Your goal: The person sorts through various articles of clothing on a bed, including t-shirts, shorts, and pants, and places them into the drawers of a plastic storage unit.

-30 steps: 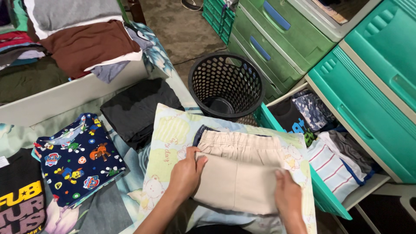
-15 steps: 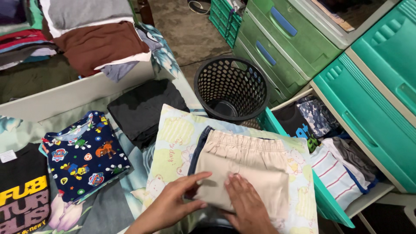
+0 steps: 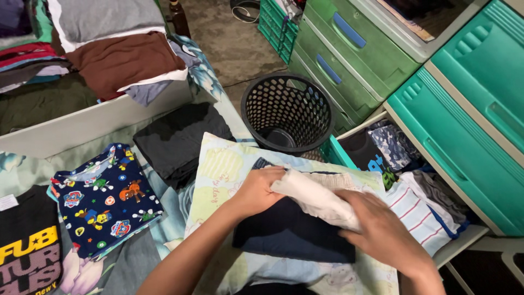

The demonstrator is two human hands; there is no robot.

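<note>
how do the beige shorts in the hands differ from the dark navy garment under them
The beige shorts are pale and lifted, bunched between the left hand and right hand; the dark navy garment is very dark and lies flat, folded into a neat rectangle. The shorts are tilted off the pillow; the navy piece rests directly on it, with no hand gripping it. Both are plain, unpatterned clothing over the same pillow.

1 black basket [image 3: 286, 112], 1 pillow [image 3: 218, 169], 1 beige shorts [image 3: 316, 196], 1 navy garment [image 3: 289, 232], 1 cartoon-print shirt [image 3: 103, 199], 2 hands: left [image 3: 256, 191], right [image 3: 382, 229].
</note>
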